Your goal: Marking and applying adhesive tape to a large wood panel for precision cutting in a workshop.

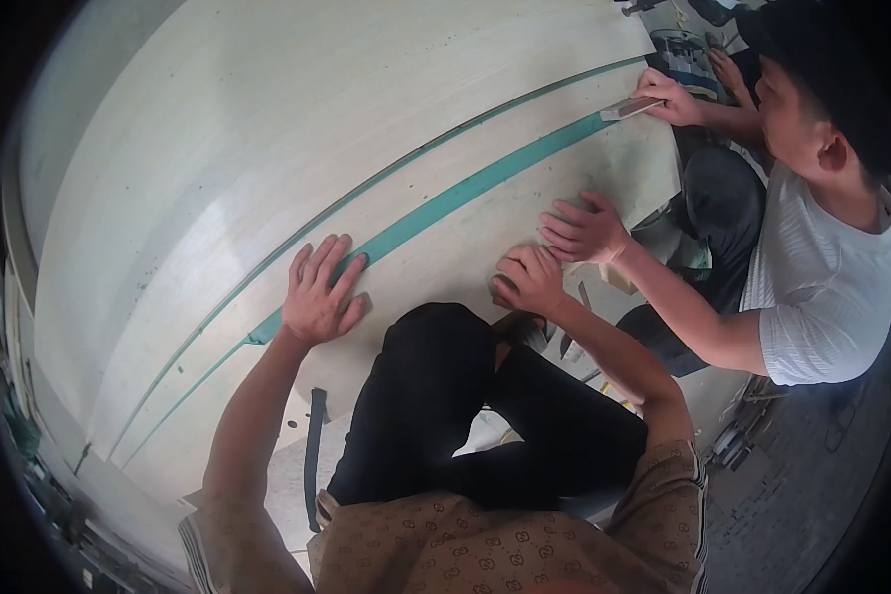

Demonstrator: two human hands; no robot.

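Brown patterned shirt nearest the camera, bottom of frame; black trousers just above it, knees bent at the near edge of a large pale counter. Left hand, centre-left of frame: palm down, fingers spread, holding nothing visible, fingers lying across the lower-left stretch of a green strip. Strip sits on the counter, running diagonally from left of centre up to upper right; at its lower-left end it narrows into a thin green line. Narrow dark groove-like line runs roughly alongside, on its upper-left side. Right hand, centre of frame: fingers curled at the counter's near edge; can't tell whether it grips anything, underside hidden. Co-worker at right, black cap and white shirt. Co-worker's upper hand grips a small flat rectangular block at the strip's upper-right end. Co-worker's lower hand is open over the counter, just beside the wearer's right hand; can't tell if they touch. Another hand partly shows at upper right, grip unclear. Dark strap hangs at lower left of centre, left of the trousers.
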